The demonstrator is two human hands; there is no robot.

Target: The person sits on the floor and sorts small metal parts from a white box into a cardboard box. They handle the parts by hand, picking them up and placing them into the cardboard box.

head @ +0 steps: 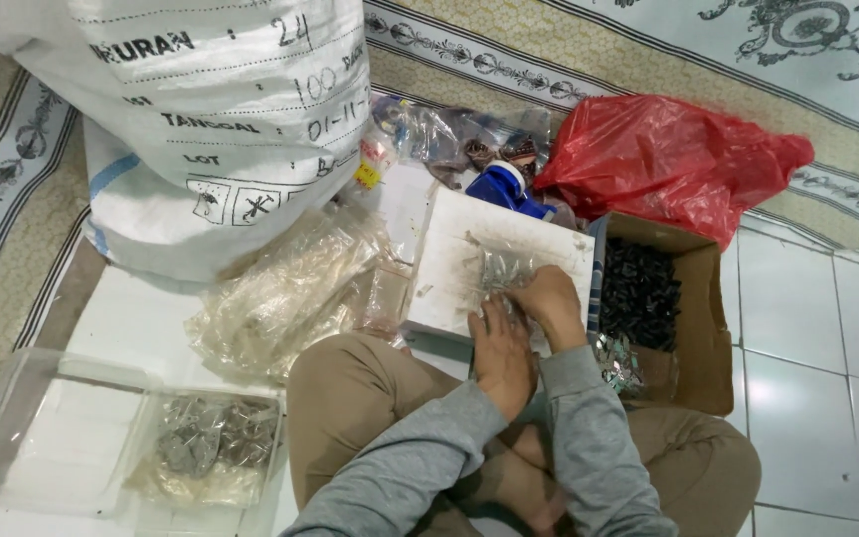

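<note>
I sit cross-legged on the floor in grey sleeves. My left hand [502,350] rests palm down at the near edge of a white foam board [449,264]. My right hand [552,300] is curled just beyond it, fingers pinching a small clear plastic bag of dark pieces [505,268] that lies on the board. Both hands touch each other over the bag.
A cardboard box [700,333] of small dark parts stands right of the board. Behind are a red plastic bag [668,159] and a big white woven sack [221,109]. Crumpled clear bags [285,293] lie left; a clear plastic tray [72,438] with filled bags sits at front left.
</note>
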